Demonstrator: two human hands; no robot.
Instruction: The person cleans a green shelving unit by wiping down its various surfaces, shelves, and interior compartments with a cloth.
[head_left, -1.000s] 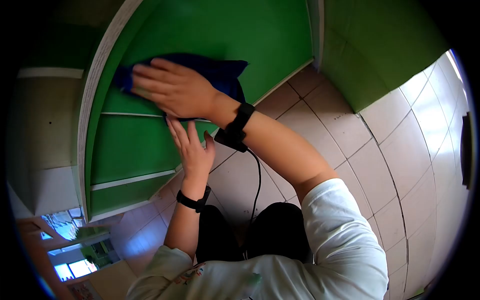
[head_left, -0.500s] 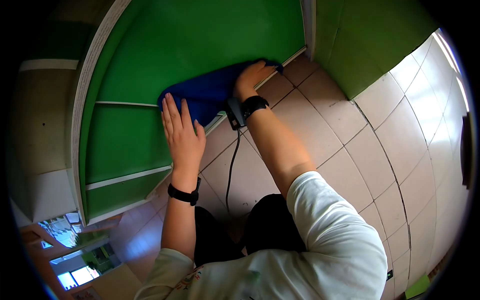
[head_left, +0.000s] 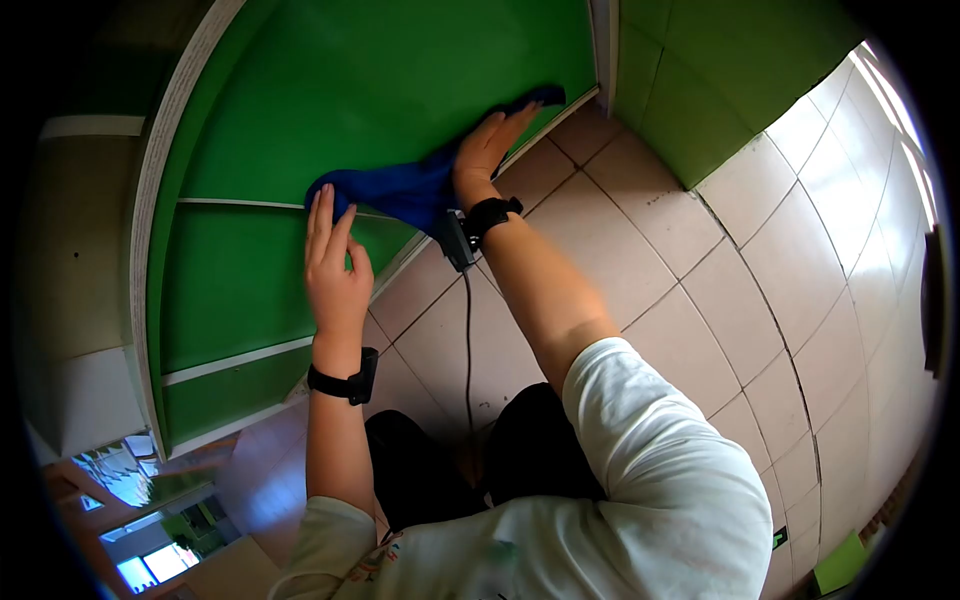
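Saw a blue cloth (head_left: 390,192) stretched aslant over a green panel (head_left: 390,80), from beside a white strip (head_left: 240,203) across that panel to near its floor-side edge. Found the left hand (head_left: 337,285) at the cloth's left end, fingers outstretched and slightly apart, tips laid on the fabric without closing round it. Found the right hand (head_left: 483,152) on the cloth by the panel's floor-side edge, unclenched, fingers reaching out along the fabric. Judged both laid on rather than gripping, likely to keep the cloth against the panel and drawn out between them. Could not make out the fabric under the right palm.

Noticed a black box (head_left: 459,240) strapped at the right wrist, just beside the panel's floor-side edge, with a cable (head_left: 469,340) hanging from it.

Made out a pale rim (head_left: 165,150) bounding the panel's left side, a second strip (head_left: 238,360) crossing its near part, and a green side wall (head_left: 720,90) past its far right corner. Saw the broadest green stretch on the panel's far side, beyond the cloth, and tiled floor (head_left: 590,265) outside its right edge, giving the right arm room.
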